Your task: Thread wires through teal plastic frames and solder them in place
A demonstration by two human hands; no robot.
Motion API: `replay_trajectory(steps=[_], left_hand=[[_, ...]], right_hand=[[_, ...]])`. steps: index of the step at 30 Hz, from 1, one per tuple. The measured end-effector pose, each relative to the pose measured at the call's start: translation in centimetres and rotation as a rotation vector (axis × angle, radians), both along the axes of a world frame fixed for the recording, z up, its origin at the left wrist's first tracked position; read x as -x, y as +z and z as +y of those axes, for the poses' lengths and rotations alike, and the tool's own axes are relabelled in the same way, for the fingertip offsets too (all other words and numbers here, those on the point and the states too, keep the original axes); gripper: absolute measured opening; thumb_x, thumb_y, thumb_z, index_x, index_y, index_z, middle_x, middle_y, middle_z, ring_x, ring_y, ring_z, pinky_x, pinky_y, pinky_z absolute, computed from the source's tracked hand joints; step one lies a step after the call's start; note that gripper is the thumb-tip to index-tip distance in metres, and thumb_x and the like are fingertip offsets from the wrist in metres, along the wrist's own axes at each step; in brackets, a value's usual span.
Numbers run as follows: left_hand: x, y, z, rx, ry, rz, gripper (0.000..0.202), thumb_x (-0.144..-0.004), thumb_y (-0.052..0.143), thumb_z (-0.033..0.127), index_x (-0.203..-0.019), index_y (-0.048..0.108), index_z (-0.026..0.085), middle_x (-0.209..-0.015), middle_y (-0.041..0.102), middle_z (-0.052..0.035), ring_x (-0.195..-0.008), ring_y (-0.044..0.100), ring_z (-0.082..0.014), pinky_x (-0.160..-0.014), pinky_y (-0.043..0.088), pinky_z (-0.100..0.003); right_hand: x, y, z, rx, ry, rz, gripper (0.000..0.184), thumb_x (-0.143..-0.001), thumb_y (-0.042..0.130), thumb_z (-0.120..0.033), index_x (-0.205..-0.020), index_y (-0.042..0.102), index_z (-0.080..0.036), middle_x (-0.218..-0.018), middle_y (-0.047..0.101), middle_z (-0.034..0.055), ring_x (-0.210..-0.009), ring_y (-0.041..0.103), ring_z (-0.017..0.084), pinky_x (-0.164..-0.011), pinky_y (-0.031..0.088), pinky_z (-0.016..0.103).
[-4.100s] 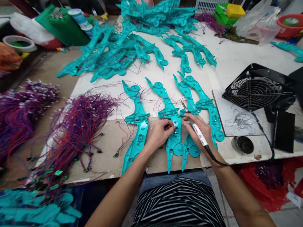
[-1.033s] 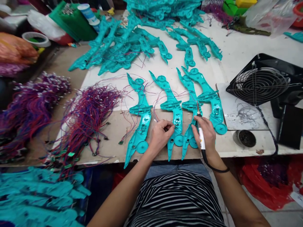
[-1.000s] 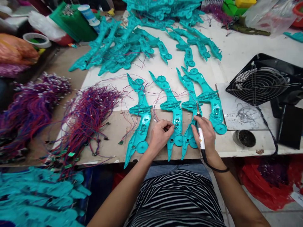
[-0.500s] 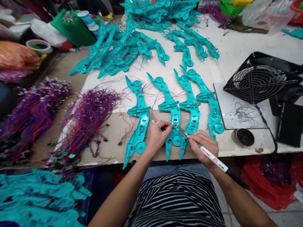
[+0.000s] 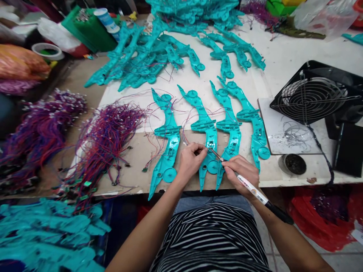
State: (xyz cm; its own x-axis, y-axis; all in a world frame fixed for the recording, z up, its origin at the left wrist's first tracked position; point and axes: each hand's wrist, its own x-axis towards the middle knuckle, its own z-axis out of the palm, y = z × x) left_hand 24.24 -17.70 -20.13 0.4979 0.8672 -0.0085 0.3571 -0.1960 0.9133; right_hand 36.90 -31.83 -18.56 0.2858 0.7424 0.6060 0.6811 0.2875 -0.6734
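Four curved teal plastic pieces lie in a row in front of me, thin wires trailing over some. At the second teal piece [image 5: 210, 136] from the left, both my hands meet. My left hand [image 5: 193, 158] is closed in a pinch at its edge; what the fingertips hold is too small to make out. A white-handled soldering iron [image 5: 252, 189] is gripped in my right hand [image 5: 241, 172], its metal tip touching or very near small parts on that piece. Beside my hands lie the left teal piece [image 5: 171, 145] and the third teal piece [image 5: 233, 139].
Bundles of red and purple wires [image 5: 110, 139] lie left. More teal pieces are heaped at the back [image 5: 193, 15] and lower left [image 5: 51, 234]. A black fan [image 5: 309, 92] stands right, near a white board [image 5: 272, 139] with wire scraps and a small round tin [image 5: 295, 164].
The view has shifted slightly. My hands stay at the same teal piece, and the soldering iron's tip remains at nearly the same spot.
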Motion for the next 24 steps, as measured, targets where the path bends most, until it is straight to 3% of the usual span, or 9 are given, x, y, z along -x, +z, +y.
replay_trajectory(steps=[4,11,15,20,24], left_hand=[[0.0,0.0,0.0,0.006,-0.001,-0.001,0.01,-0.073,0.063,0.022,-0.066,0.068,0.017,-0.066,0.066,-0.0005,-0.062,0.057,-0.0124,-0.061,0.045,-0.024],[-0.2,0.0,0.0,0.011,0.001,0.005,0.012,-0.072,0.061,0.023,-0.064,0.066,0.016,-0.066,0.064,-0.0012,-0.063,0.058,-0.013,-0.06,0.044,-0.024],[-0.3,0.1,-0.1,0.004,0.02,0.024,0.012,-0.071,0.061,0.022,-0.062,0.065,0.016,-0.064,0.063,-0.0002,-0.061,0.056,-0.0119,-0.059,0.043,-0.024],[-0.3,0.1,-0.2,0.003,0.027,0.029,0.012,-0.071,0.061,0.023,-0.061,0.063,0.016,-0.062,0.061,0.0009,-0.06,0.054,-0.0114,-0.058,0.042,-0.023],[-0.4,0.1,-0.3,0.005,0.024,0.025,0.013,-0.07,0.059,0.026,-0.062,0.063,0.017,-0.062,0.061,0.0006,-0.06,0.054,-0.012,-0.058,0.041,-0.024]], right_hand=[[-0.3,0.0,-0.4,-0.011,-0.043,0.025,0.017,-0.087,0.058,-0.011,-0.094,0.072,-0.018,-0.072,0.068,0.004,-0.07,0.063,0.015,-0.065,0.053,0.03],[-1.4,-1.0,-0.1,-0.061,-0.266,0.047,0.024,-0.092,0.058,-0.025,-0.113,0.068,-0.021,-0.084,0.072,0.0047,-0.074,0.068,0.017,-0.069,0.057,0.031],[-1.8,-1.8,1.0,0.007,-0.388,-0.142,0.027,-0.089,0.062,-0.019,-0.115,0.066,-0.021,-0.088,0.074,0.0045,-0.094,0.067,0.02,-0.089,0.056,0.036],[-1.7,-2.7,1.6,0.112,-0.394,-0.187,0.036,-0.091,0.058,-0.02,-0.127,0.059,-0.022,-0.109,0.072,0.0079,-0.112,0.062,0.023,-0.097,0.054,0.04],[-1.6,-3.1,1.5,0.1,-0.4,-0.202,0.039,-0.091,0.057,-0.019,-0.129,0.058,-0.023,-0.109,0.072,0.0073,-0.112,0.062,0.022,-0.096,0.054,0.039]])
